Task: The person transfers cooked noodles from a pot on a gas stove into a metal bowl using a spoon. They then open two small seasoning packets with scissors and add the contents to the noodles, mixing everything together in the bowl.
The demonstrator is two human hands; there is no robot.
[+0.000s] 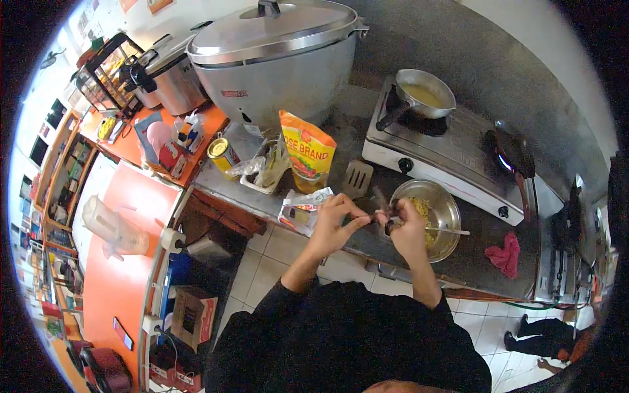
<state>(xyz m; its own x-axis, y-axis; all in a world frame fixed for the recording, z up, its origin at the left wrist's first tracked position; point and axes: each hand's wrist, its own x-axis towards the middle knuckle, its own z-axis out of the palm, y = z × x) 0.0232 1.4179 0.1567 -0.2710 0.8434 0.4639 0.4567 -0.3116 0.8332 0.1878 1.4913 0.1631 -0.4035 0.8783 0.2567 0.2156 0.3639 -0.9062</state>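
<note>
My left hand [336, 228] pinches a small dark piece between thumb and fingers; what it is cannot be made out. Beside it, my right hand [408, 226] has its fingers through the dark handles of what look like scissors [381, 199], the blades blurred. Just under my right hand stands a steel mixing bowl [449, 201] with yellow crumbly food [421, 209] in it. A metal utensil handle [449, 231] sticks out over the bowl's rim. An opened plastic packet [299, 213] lies beside my left wrist, partly hidden by it.
Behind the bowl, a gas stove [462, 162] carries a saucepan [426, 93] of yellowish liquid. A slotted spatula [357, 179], cooking oil pouch [308, 152], can [223, 154] and large rice cooker [275, 73] stand leftward. A pink cloth [504, 255] lies right. Another person [540, 336] is at lower right.
</note>
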